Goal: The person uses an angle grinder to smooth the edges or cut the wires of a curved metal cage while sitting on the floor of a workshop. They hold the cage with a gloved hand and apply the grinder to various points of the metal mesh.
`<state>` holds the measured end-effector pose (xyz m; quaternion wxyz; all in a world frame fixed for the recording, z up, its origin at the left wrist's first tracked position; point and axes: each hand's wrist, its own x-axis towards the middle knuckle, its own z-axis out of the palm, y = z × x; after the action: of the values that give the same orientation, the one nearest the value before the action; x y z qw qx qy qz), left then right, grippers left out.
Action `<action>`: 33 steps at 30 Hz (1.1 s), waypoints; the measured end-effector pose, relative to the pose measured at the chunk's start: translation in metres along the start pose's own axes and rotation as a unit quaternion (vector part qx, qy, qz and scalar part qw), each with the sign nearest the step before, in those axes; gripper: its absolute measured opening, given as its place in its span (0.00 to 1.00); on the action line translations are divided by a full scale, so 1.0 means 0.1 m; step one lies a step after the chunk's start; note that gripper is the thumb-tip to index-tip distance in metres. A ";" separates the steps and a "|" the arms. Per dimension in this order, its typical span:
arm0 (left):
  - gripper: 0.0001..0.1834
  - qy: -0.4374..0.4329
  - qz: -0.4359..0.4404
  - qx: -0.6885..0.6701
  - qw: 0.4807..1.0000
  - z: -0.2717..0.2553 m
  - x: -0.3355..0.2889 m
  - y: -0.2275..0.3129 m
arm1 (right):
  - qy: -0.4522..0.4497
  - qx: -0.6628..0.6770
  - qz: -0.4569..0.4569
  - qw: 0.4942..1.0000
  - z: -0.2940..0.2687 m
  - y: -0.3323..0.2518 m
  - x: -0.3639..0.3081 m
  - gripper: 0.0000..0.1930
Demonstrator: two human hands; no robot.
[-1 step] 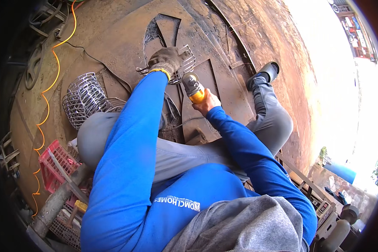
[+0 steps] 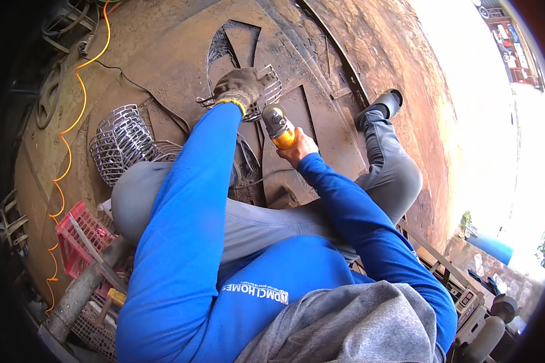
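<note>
- Writing: white lettering and a small white emblem on the blue shirt (image 2: 254, 260), upside down to the view.
- One yellow angle grinder (image 2: 281, 131) – the bare right hand (image 2: 303, 147) has its grip wrapped round the body, the metal head pointing toward the wire grid.
- One curved wire grid (image 2: 274, 86) under the gloved left hand (image 2: 239, 83), whose grip is closed on it; the fingertips are partly hidden.
- Several similar wire pieces (image 2: 122, 142) piled on the floor, too nested to count.
- One red crate (image 2: 72, 233), one orange coiled cord (image 2: 70, 158), one blue cylinder (image 2: 490, 247).
- In the way: the left sleeve (image 2: 191, 181) and grey trousers (image 2: 139, 193) – both hide parts of the floor.
</note>
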<state>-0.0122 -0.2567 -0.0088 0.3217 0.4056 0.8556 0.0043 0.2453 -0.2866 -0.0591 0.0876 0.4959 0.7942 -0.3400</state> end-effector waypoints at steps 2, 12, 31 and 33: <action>0.36 0.003 0.002 0.004 1.000 0.01 0.01 -0.01 | 0.006 -0.001 -0.005 1.000 0.00 -0.01 0.00 0.33; 0.36 0.006 0.005 -0.010 1.000 -0.04 -0.08 0.00 | 0.010 0.011 0.013 1.000 -0.05 0.03 0.06 0.34; 0.39 0.031 0.006 -0.031 0.999 0.10 -0.18 -0.09 | -0.037 0.238 -0.021 0.970 -0.12 0.29 0.33 0.29; 0.38 0.017 -0.004 -0.013 1.000 0.09 -0.18 -0.06 | -0.039 0.211 -0.005 0.977 -0.12 0.25 0.31 0.28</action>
<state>-0.0029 -0.2763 -0.0079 0.3128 0.3980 0.8622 0.0210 0.2534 -0.2495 -0.0765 0.0102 0.4857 0.7029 -0.5196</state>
